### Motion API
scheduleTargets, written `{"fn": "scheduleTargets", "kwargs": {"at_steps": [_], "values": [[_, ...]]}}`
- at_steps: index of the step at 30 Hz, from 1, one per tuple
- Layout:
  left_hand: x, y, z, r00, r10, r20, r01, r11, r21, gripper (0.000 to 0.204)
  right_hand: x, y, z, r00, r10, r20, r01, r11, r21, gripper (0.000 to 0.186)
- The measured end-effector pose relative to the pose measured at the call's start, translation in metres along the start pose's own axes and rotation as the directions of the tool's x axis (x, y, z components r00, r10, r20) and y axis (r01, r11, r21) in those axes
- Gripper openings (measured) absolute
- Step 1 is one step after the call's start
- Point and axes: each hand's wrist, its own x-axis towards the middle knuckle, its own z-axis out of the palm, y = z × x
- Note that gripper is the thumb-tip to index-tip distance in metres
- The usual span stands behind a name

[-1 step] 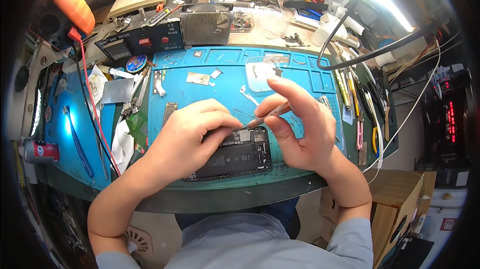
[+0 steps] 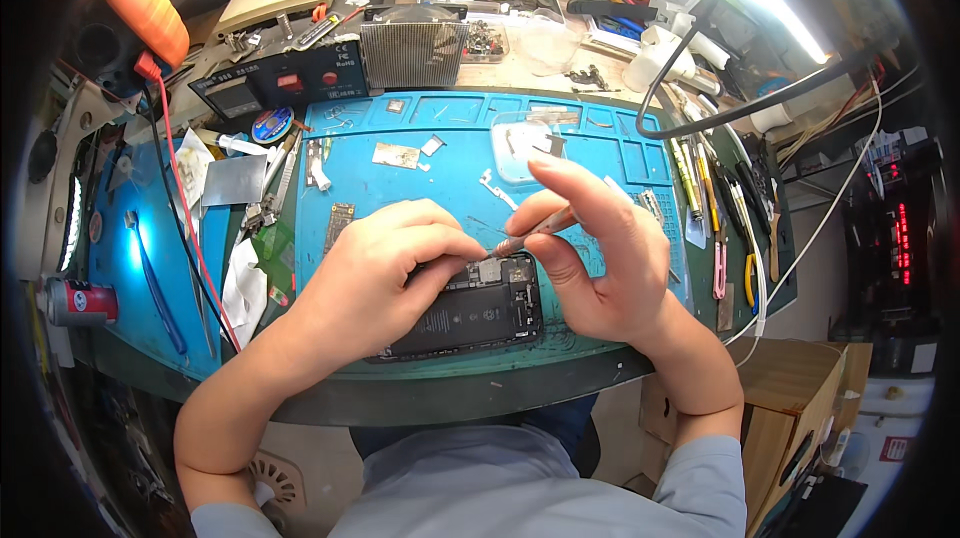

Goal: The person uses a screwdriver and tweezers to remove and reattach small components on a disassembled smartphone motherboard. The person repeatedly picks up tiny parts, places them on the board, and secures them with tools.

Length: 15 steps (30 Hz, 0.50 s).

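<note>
One opened phone (image 2: 468, 318), partly behind left hand (image 2: 395, 263), slim tool (image 2: 550, 224), tip indistinct

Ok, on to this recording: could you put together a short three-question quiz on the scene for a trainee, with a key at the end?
1. Multiple choice: what holds the slim pen-shaped tool?
a) The person's left hand only
b) The person's right hand
c) Neither hand

2. True or false: the smartphone is fully closed up.

3. Fill in the blank: the work mat under the smartphone is mostly ____ in colour.

Key:
1. b
2. False; its black battery lies exposed.
3. Blue
</note>
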Motion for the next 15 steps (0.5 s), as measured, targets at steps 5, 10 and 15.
{"fn": "scheduleTargets", "kwargs": {"at_steps": [5, 10, 15], "values": [[-0.0011, -0.0001, 0.0009, 1.000, 0.011, 0.017, -0.012, 1.000, 0.023, 0.017, 0.0046, 0.0009, 0.0022, 0.995, -0.080, 0.052, 0.083, 0.995, -0.048, 0.046], [-0.0011, -0.0015, 0.0009, 0.999, 0.034, 0.020, -0.034, 0.999, 0.033, 0.017, 0.0030, 0.0039, 0.0041, 0.993, -0.100, 0.063, 0.103, 0.994, -0.040, 0.047], [-0.0010, -0.0017, 0.0009, 0.999, 0.048, 0.019, -0.049, 0.998, 0.049, 0.018, 0.0038, 0.0037, 0.0030, 0.991, -0.095, 0.095, 0.099, 0.994, -0.037, 0.045]]}}
